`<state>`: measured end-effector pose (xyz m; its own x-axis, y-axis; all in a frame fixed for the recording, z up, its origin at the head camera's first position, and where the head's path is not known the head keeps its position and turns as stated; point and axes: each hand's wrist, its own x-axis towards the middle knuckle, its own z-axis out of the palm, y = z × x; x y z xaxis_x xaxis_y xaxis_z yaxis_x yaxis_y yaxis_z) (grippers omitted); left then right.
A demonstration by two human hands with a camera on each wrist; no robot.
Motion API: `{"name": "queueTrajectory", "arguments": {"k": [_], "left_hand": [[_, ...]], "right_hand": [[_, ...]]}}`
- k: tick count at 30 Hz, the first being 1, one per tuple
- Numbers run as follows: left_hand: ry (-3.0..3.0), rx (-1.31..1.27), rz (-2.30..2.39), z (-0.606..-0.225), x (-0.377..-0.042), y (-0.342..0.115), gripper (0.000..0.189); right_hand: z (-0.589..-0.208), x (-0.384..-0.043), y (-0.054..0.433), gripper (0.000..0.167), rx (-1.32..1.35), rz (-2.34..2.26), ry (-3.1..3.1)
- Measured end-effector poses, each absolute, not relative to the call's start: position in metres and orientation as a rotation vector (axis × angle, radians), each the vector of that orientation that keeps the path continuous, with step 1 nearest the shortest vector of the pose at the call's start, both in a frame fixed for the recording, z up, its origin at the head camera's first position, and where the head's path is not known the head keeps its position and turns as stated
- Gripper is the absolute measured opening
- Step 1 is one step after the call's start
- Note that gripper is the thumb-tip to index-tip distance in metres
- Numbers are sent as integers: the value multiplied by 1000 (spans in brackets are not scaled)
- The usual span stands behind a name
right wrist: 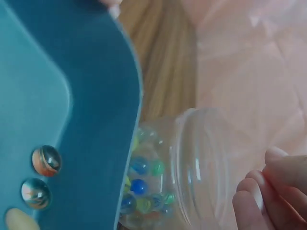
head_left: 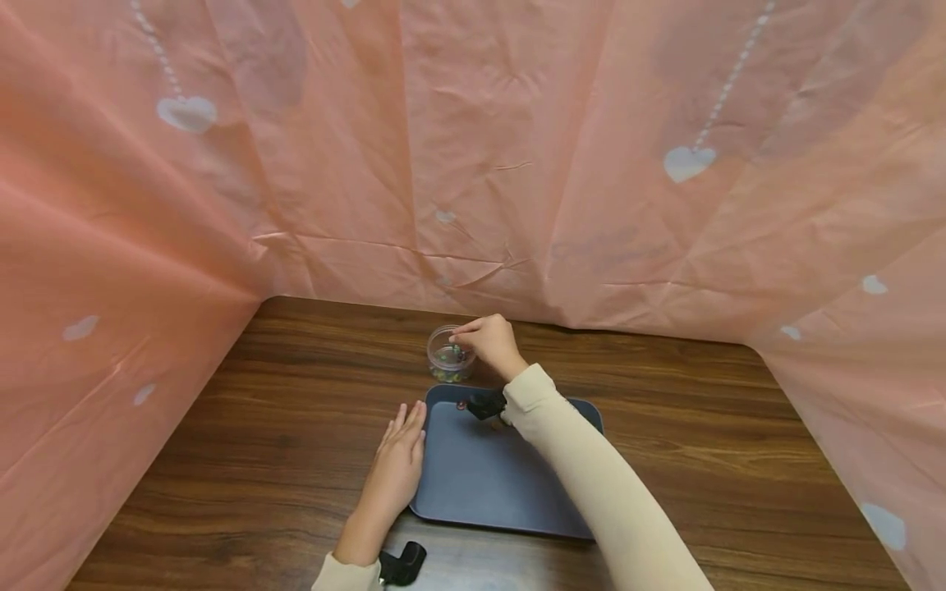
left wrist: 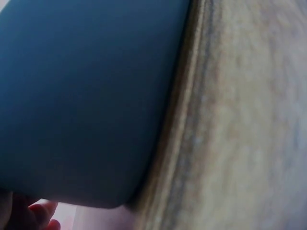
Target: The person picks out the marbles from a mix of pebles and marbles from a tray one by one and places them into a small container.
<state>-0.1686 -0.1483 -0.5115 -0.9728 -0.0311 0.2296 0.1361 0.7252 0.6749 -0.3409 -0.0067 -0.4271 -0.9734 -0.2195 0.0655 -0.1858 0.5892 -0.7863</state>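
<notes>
My left hand [head_left: 399, 460] rests along the left rim of a dark blue-grey tray [head_left: 480, 484], its fingers straight. Over the rim of a clear round jar [head_left: 440, 355], my right hand [head_left: 493, 341] hangs with bent fingers. No object shows between its fingertips in the right wrist view. Small glass marbles [right wrist: 139, 187], in blue, green and yellow, lie inside the jar. Two swirled marbles, one orange-brown [right wrist: 46, 161] and one greenish [right wrist: 36, 193], sit in the tray near its far edge. A pale rounded shape [right wrist: 21, 220] beside them is cut off.
The tray and jar stand on a brown wood-grain table [head_left: 296, 394], the jar just beyond the tray's far edge. Pink curtain [head_left: 473, 164] with white hearts encloses the back and sides. Black wrist-worn devices [head_left: 403, 564] are on both wrists.
</notes>
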Motion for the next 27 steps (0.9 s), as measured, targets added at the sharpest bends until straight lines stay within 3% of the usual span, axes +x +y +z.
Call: {"name": "queueTrajectory", "arguments": {"k": [12, 27], "left_hand": [[-2703, -77, -1075, -512, -169, -150, 43], [-2711, -80, -1084, -512, -169, -147, 43]], "right_hand": [[-442, -300, 29, 11, -472, -1223, 2691], [-459, -274, 26, 8, -566, -1051, 2801]]}}
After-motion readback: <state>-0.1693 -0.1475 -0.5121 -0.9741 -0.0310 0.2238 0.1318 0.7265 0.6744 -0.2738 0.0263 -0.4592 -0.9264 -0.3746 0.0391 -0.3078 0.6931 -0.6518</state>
